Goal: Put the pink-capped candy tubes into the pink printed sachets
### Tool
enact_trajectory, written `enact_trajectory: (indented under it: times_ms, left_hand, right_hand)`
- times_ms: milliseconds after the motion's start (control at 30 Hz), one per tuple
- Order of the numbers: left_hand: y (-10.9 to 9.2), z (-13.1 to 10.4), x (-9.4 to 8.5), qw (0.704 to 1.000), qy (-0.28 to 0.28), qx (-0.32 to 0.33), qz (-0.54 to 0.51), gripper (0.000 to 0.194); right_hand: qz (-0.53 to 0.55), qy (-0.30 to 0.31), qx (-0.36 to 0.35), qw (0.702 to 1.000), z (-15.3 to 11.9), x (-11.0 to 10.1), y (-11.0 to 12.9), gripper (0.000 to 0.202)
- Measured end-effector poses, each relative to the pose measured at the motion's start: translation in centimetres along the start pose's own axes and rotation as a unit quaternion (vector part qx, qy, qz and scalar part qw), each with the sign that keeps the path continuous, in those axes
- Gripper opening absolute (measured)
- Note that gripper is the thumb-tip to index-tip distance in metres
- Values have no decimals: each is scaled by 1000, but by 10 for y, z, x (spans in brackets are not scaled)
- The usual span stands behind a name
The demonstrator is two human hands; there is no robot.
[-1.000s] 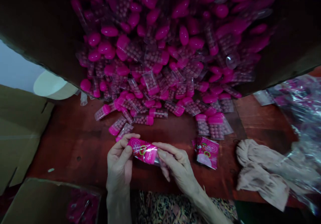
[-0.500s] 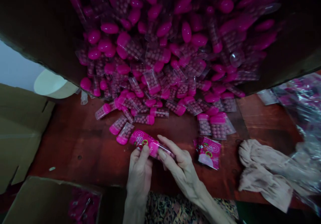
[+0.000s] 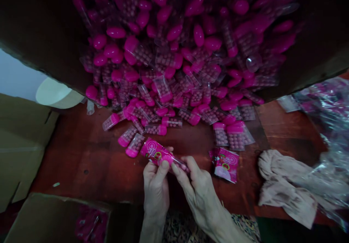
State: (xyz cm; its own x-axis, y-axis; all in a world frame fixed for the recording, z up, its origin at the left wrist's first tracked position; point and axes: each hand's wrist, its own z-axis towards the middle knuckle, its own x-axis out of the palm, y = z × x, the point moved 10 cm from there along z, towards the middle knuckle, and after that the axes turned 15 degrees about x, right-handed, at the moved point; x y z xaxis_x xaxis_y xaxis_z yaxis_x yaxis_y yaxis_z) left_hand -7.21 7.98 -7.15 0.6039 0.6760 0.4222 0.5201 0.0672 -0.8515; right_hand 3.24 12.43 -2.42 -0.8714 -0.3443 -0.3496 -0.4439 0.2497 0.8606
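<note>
A pink printed sleeve (image 3: 152,150) and a clear tube of small pink balls (image 3: 181,163) are held end to end above the table's front part. My left hand (image 3: 156,186) is closed around the sleeve's lower part and the tube's pink cap, its thumb pressing on top. With thumb and fingers, my right hand (image 3: 200,192) grips the clear part of the tube. How far the sleeve covers the tube is partly hidden by my fingers. Two capped tubes (image 3: 135,145) lie just left of the sleeve. Flat printed sleeves (image 3: 226,165) lie in a small stack to the right.
A large heap of pink-capped tubes (image 3: 163,86) spills from an open cardboard box (image 3: 38,50) onto the red-brown table (image 3: 103,170). A crumpled cloth (image 3: 286,188) and clear plastic bags (image 3: 332,134) lie right. A white bowl (image 3: 56,94) stands left; another box (image 3: 51,217) holds pink packets.
My right hand's fingers have drawn in closer around the tube. The left thumb has shifted right, onto the pink cap, and both hands have moved slightly.
</note>
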Motion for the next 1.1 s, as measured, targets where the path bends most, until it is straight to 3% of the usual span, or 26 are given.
enact_trajectory:
  times_ms: [133, 233, 367, 567, 667, 733, 933, 1033, 1100]
  left_hand:
    - [-2, -2, 11, 999, 47, -9, -19, 19]
    - [2, -9, 18, 995, 90, -32, -39, 22]
    - [6, -16, 19, 994, 87, -44, -53, 21]
    - [1, -14, 15, 997, 37, -36, -65, 21]
    - [-8, -10, 16, 997, 47, -16, -56, 24]
    - [-13, -9, 18, 997, 59, 8, -46, 21]
    - [-15, -26, 17, 997, 31, 47, -47, 21]
    - [-13, -34, 25, 995, 74, 24, -66, 19]
    - [-15, -35, 31, 990, 118, 7, -76, 22]
  right_hand:
    - [9, 15, -10, 1000, -6, 4, 1, 28]
    - [29, -23, -33, 999, -12, 0, 3, 21]
    - [49, -52, -65, 995, -16, 0, 5, 18]
    - [181, 44, 55, 981, -3, 15, -18, 28]
    - [251, 101, 99, 957, -4, 28, -24, 29]
    - [276, 108, 103, 950, -6, 31, -24, 29]
    - [192, -9, 5, 981, -15, 10, -11, 30]
    - [147, -48, -47, 987, -24, -3, -1, 28]
    - [139, -44, -64, 987, -30, -7, 5, 27]
